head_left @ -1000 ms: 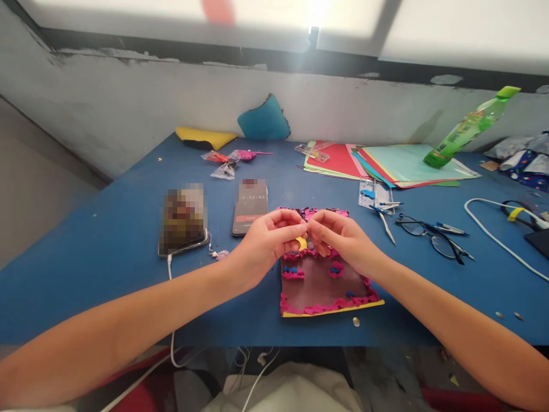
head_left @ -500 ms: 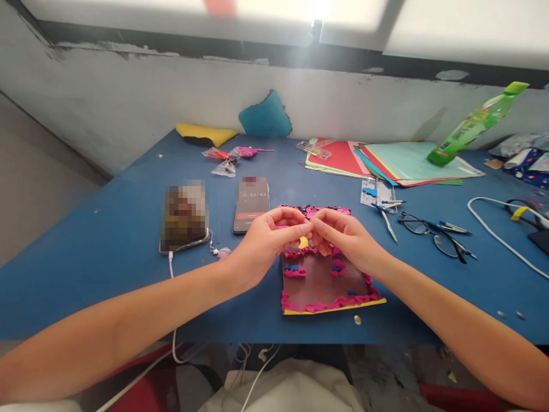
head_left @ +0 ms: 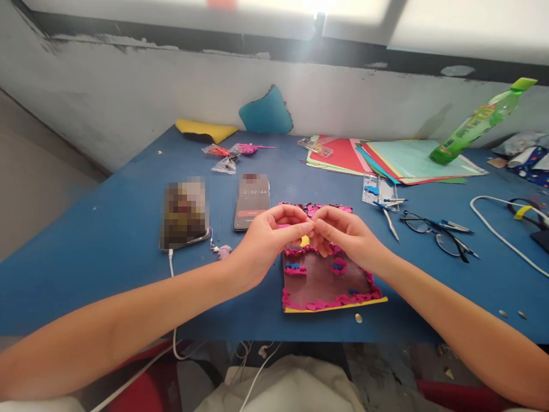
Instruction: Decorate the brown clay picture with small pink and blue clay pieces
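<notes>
My left hand (head_left: 281,230) and my right hand (head_left: 338,229) meet fingertip to fingertip, both closed in a pinch. Whatever lies between the fingers is too small or too hidden to make out. Beneath them on the table is a brown board (head_left: 317,286) edged with lumpy pink clay (head_left: 338,302), with a yellow strip (head_left: 373,301) along its near side. Blue and pink clay pieces (head_left: 295,269) sit on the board, and a yellow piece (head_left: 305,241) shows between my hands. The hands cover part of the board's upper half.
Left of the board lie a phone with a timer (head_left: 253,197), a second, blurred phone (head_left: 184,214) and its white cable (head_left: 172,286). Rightward are eyeglasses (head_left: 448,243), compasses (head_left: 388,223) and a clear case (head_left: 380,191). Coloured paper (head_left: 412,160) and a green bottle (head_left: 476,126) stand behind.
Both hands stay together over the board, with barely any shift in the fingers. The view has tilted very slightly, and the phone's timer has advanced by a second.
</notes>
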